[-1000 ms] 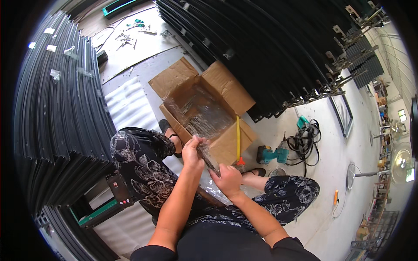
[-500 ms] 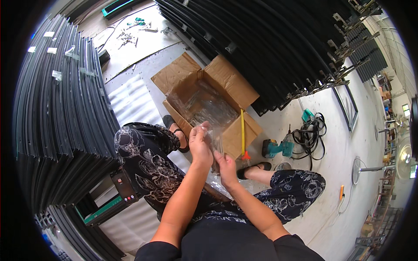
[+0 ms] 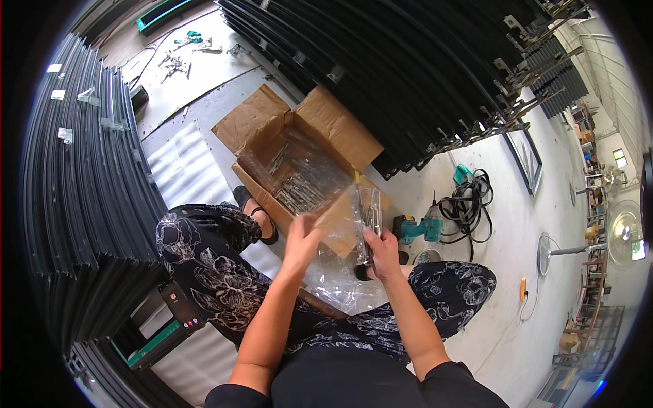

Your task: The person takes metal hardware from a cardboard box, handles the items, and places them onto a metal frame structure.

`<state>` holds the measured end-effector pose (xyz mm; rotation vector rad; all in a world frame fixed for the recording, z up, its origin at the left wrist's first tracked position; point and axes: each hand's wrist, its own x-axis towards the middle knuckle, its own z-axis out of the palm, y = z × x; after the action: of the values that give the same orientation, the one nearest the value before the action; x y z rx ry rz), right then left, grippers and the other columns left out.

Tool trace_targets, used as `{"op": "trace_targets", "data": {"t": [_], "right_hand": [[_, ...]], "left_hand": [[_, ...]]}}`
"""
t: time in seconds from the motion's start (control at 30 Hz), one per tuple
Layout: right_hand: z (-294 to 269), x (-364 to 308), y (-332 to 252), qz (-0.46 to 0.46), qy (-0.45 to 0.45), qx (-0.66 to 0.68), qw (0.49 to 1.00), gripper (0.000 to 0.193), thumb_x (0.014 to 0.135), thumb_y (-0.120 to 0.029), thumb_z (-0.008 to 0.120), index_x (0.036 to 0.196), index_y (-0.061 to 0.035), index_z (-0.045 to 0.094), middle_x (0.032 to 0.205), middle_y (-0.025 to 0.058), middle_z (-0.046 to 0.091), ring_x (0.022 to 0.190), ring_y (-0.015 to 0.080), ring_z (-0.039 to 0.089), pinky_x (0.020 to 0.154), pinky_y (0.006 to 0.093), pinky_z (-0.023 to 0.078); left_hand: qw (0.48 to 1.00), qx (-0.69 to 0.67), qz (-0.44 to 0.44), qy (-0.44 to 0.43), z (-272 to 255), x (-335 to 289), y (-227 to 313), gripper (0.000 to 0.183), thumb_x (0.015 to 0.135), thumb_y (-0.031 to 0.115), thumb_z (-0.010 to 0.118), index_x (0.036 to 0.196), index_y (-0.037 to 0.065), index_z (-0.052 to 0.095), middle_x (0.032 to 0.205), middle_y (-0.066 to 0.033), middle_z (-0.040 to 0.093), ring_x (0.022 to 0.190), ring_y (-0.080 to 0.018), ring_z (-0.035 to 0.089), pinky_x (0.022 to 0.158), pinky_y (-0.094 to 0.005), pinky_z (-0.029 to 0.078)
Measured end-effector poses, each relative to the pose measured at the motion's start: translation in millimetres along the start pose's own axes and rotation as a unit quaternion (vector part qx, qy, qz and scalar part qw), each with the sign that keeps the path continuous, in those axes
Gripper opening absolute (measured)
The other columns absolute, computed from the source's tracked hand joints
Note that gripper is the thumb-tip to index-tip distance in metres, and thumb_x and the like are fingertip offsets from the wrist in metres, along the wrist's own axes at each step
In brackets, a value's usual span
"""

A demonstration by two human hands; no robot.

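My right hand (image 3: 382, 253) grips a long, slim metal fitting (image 3: 369, 216) with clear plastic around it, held upright over the right side of an open cardboard box (image 3: 340, 129). My left hand (image 3: 303, 243) is apart from it, at the box's near edge, its fingers smeared by motion. Whether it holds anything is unclear. Inside the box, several similar silver metal fittings (image 3: 299, 194) lie in clear plastic. Crumpled clear plastic bags (image 3: 343, 285) lie between my legs, below my hands.
A teal cordless drill (image 3: 420, 230) and a coiled black cable (image 3: 469, 204) lie right of the box. Stacks of black frames stand at left (image 3: 81, 177) and far right (image 3: 408, 81). Loose metal parts (image 3: 175, 66) lie on a white board. A fan (image 3: 544, 253) stands at right.
My hands have separated: the right moved right with the metal fitting, the left moved away from it. More fittings in the box now show. The whole view has shifted slightly.
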<state>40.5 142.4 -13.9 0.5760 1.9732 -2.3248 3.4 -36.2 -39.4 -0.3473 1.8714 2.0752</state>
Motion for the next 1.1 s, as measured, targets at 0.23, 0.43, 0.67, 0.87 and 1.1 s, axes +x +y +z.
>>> {"op": "trace_targets", "data": {"t": [0.23, 0.43, 0.67, 0.87, 1.1], "right_hand": [[4.8, -25.1, 22.5, 0.035, -0.109, -0.139, 0.984, 0.028, 0.085, -0.028, 0.067, 0.082, -0.0014, 0.058, 0.067, -0.0046, 0.052, 0.058, 0.0063, 0.045, 0.051, 0.0251, 0.038], [1.5, -31.8, 56.2, 0.041, -0.144, -0.251, 0.956, 0.046, 0.085, -0.041, 0.062, 0.069, 0.0014, 0.054, 0.058, 0.0114, 0.053, 0.054, 0.0164, 0.052, 0.053, 0.0333, 0.042], [-41.1, 32.2, 144.2, 0.086, 0.002, -0.376, 0.923, 0.054, 0.082, -0.050, 0.060, 0.075, 0.0032, 0.058, 0.073, 0.0227, 0.062, 0.070, 0.0368, 0.060, 0.064, 0.0445, 0.046], [-13.5, 136.3, 166.6, 0.106, 0.183, -0.295, 0.932, 0.056, 0.085, -0.049, 0.053, 0.084, 0.0064, 0.062, 0.092, 0.0286, 0.062, 0.092, 0.0411, 0.060, 0.081, 0.0481, 0.046], [-6.9, 152.0, 184.3, 0.182, 0.111, -0.229, 0.950, 0.038, 0.085, -0.032, 0.056, 0.074, 0.0047, 0.061, 0.064, 0.0149, 0.064, 0.054, 0.0248, 0.064, 0.053, 0.0352, 0.051]], "left_hand": [[0.988, -0.107, -0.063, -0.093, 0.9, 5.2, 6.0, 0.037, 0.087, 0.026, 0.064, 0.108, -0.003, 0.058, 0.095, -0.0039, 0.061, 0.080, -0.0113, 0.057, 0.076, -0.0243, 0.046], [0.980, -0.072, 0.079, 0.167, -23.1, 24.9, -7.4, 0.026, 0.087, 0.022, 0.064, 0.099, -0.001, 0.059, 0.084, -0.0027, 0.061, 0.074, -0.0119, 0.059, 0.064, -0.0238, 0.047], [0.915, -0.321, 0.076, 0.231, -41.2, 30.0, 12.1, 0.021, 0.094, 0.023, 0.054, 0.098, 0.003, 0.051, 0.086, -0.0097, 0.062, 0.075, -0.0211, 0.066, 0.059, -0.0305, 0.055], [0.912, -0.350, -0.043, 0.211, -28.1, 31.7, -9.4, 0.023, 0.094, 0.025, 0.054, 0.100, 0.004, 0.048, 0.090, -0.0085, 0.062, 0.082, -0.0230, 0.067, 0.064, -0.0312, 0.057], [0.912, -0.389, -0.069, 0.110, -20.1, 29.6, -6.3, 0.030, 0.092, 0.022, 0.056, 0.115, 0.005, 0.050, 0.102, -0.0105, 0.062, 0.094, -0.0260, 0.064, 0.077, -0.0408, 0.055]]}}
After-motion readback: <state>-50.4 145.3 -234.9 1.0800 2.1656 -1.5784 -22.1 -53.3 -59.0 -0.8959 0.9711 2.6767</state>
